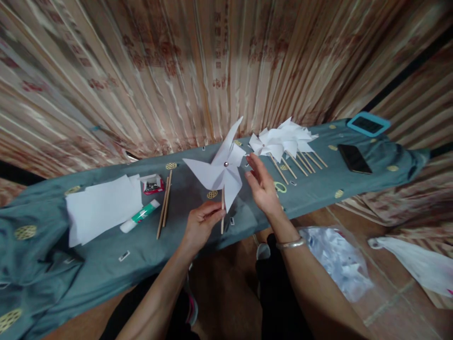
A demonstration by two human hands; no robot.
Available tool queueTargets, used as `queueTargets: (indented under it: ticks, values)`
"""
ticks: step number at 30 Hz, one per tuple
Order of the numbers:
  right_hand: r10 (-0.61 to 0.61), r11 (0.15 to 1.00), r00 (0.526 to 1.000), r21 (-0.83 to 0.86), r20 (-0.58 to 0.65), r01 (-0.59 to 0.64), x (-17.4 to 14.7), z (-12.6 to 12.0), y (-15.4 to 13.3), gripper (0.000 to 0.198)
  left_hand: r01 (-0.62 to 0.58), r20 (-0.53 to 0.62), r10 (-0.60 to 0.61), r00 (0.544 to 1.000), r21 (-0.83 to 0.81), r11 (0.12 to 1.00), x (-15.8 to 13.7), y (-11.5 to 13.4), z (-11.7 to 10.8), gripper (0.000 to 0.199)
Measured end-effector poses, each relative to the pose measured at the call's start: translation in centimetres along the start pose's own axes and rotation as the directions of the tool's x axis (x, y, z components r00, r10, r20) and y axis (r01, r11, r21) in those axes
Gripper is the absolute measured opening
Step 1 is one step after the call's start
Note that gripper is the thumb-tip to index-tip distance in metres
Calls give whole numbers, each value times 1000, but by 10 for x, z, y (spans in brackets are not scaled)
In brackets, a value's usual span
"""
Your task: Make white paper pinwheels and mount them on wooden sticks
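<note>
A white paper pinwheel with a shiny pin at its centre stands up in front of me on a wooden stick. My left hand pinches that stick just below the blades. To the right of the blades, my right hand is raised with its fingers apart and nothing in it, close to the paper but seemingly not touching it. Several more white pinwheels lie overlapping beyond my right hand, their sticks pointing toward me.
On the cloth-covered table at left lie white paper sheets, a glue stick, a box of pins and wooden sticks. At right are scissors, a phone and a blue-framed device. A plastic bag sits on the floor.
</note>
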State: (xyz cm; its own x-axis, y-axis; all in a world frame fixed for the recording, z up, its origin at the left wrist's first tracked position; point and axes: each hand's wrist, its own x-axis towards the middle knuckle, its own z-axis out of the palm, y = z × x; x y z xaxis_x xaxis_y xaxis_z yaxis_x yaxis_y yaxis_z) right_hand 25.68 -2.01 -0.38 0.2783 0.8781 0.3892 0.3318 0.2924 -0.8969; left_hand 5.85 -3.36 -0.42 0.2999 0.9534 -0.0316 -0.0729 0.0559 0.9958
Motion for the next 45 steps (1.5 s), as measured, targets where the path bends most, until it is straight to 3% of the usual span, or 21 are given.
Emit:
queueTargets:
  ticks: [11,23,31,45]
  values:
    - [122,985,988,114,93,-132,-8,8,-7,45,-51,-21,52,998,38,998,3,-1,-2,18]
    - [221,955,956,155,195,-253,-14,17,-21,39,-157,-102,184,978,229,961,5,-8,-17,12]
    - [310,879,908,279,284,-387,-13,19,-28,49,-171,-112,202,973,236,957,6,-2,-16,14]
    - [348,827,902,370,257,-424,-10,17,-35,43,-174,-74,196,978,236,956,4,-2,-13,14]
